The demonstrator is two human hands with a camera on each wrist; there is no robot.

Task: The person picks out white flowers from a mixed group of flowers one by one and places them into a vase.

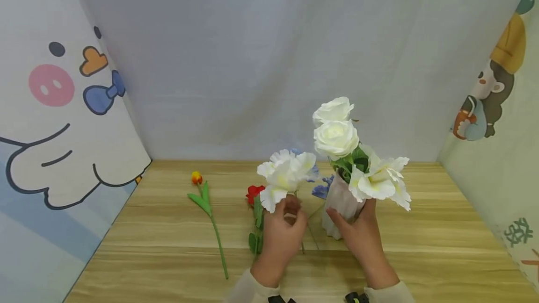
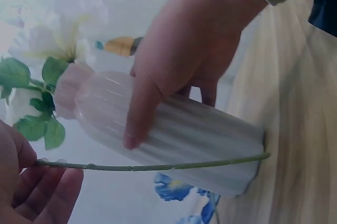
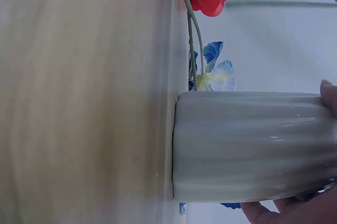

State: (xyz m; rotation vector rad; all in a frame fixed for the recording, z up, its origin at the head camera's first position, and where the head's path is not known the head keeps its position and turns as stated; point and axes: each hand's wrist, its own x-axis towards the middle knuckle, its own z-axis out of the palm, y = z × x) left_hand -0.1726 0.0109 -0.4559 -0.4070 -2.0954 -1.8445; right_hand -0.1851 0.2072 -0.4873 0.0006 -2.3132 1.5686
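Note:
My left hand (image 1: 280, 235) pinches a white ruffled flower (image 1: 286, 174) by the stem just under its bloom. In the left wrist view the thin green stem (image 2: 158, 167) runs across in front of the ribbed vase. My right hand (image 1: 365, 242) grips the pale vase (image 1: 342, 202), thumb on its near side. The right wrist view shows the vase's base (image 3: 210, 148) standing on the table. Two white roses (image 1: 336, 138) and another white ruffled flower (image 1: 379, 179) rise from its mouth among green leaves. The vase's inside is hidden.
An orange-yellow tulip (image 1: 212, 221) lies on the wooden table (image 1: 160, 256) at the left. Beside my left hand lies a red flower (image 1: 254, 194) with green leaves. Blue flowers (image 1: 322, 190) lie behind the vase. A pale curtain (image 1: 236, 69) hangs along the back.

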